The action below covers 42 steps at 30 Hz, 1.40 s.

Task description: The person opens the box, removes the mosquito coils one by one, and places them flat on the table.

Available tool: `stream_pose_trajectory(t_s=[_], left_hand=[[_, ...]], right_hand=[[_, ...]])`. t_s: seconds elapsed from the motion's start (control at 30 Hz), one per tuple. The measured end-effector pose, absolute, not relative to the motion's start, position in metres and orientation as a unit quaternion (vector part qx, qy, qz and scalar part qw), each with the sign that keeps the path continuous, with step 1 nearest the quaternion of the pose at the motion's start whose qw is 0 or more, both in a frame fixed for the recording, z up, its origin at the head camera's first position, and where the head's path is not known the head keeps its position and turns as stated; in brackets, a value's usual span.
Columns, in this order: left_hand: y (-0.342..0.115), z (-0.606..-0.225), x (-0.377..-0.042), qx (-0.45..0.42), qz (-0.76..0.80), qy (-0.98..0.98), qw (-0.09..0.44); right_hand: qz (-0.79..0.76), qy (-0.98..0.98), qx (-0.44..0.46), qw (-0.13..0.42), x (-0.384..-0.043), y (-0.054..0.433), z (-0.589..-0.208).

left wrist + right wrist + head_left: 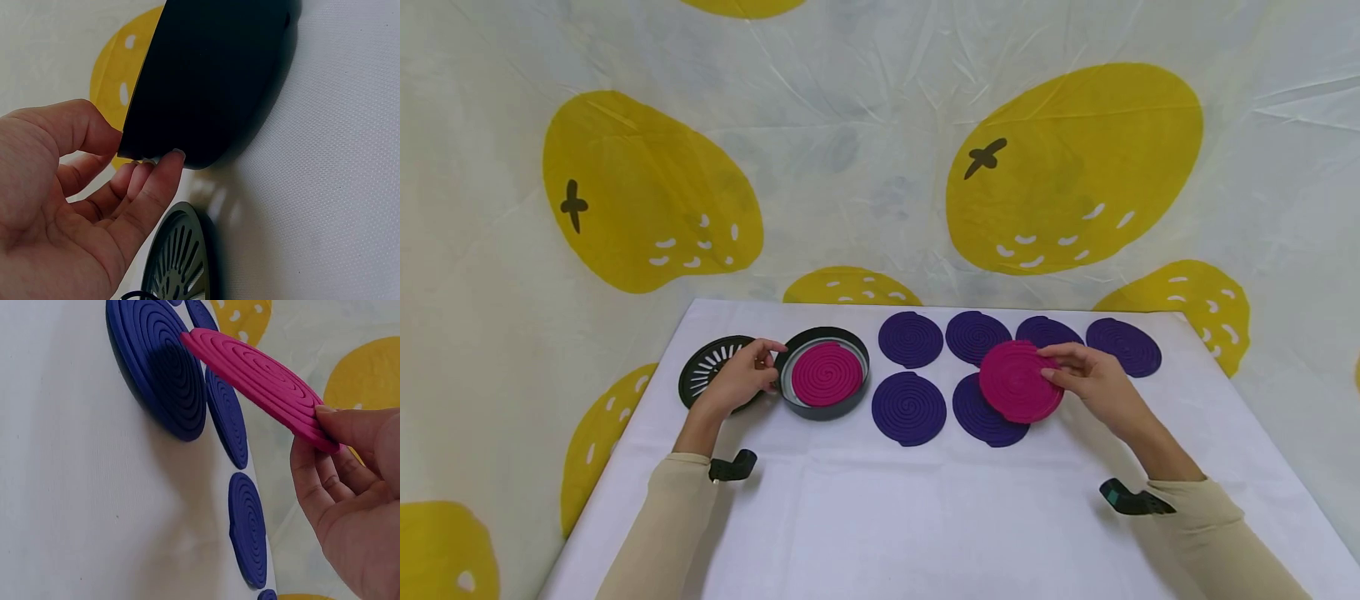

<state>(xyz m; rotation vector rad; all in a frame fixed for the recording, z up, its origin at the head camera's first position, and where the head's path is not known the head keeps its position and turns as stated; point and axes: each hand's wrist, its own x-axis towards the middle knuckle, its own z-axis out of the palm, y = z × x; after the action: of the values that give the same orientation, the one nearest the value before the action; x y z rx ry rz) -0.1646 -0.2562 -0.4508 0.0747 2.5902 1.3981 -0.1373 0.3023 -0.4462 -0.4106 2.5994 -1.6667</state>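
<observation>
My right hand pinches a flat pink mosquito coil by its edge, thumb on top and fingers underneath in the right wrist view. It is held above the table, partly covering two purple mosquito coils behind it. With thumb and fingers, my left hand grips the near-left side of a round dark tin. Inside the tin lies another pink mosquito coil. Beside the tin, partly behind the left hand, rests a round black slotted lid. The left wrist view shows only the tin's dark outside.
Several purple mosquito coils lie in two rows right of the tin, the back row along the far edge of the white-covered table. Behind hangs a pale curtain printed with yellow fruit.
</observation>
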Motion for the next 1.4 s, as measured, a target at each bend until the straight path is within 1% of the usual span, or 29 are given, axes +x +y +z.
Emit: stream_pose_trajectory(t_s=[0.33, 0.77, 1.03, 1.4], left_hand=[[-0.256, -0.451, -0.165, 0.029, 0.475, 0.874, 0.096], [-0.255, -0.452, -0.164, 0.028, 0.47, 0.877, 0.094], [-0.255, -0.452, -0.164, 0.027, 0.466, 0.879, 0.095], [-0.256, -0.452, -0.165, 0.024, 0.468, 0.878, 0.097]], right_hand=[[-0.532, 0.839, -0.117, -0.002, -0.137, 0.315, -0.446], [-0.531, 0.839, -0.116, 0.012, -0.136, 0.331, -0.449], [-0.539, 0.834, -0.119, 0.012, -0.136, 0.336, -0.453], [-0.523, 0.848, -0.079, 0.025, -0.133, 0.342, -0.457]])
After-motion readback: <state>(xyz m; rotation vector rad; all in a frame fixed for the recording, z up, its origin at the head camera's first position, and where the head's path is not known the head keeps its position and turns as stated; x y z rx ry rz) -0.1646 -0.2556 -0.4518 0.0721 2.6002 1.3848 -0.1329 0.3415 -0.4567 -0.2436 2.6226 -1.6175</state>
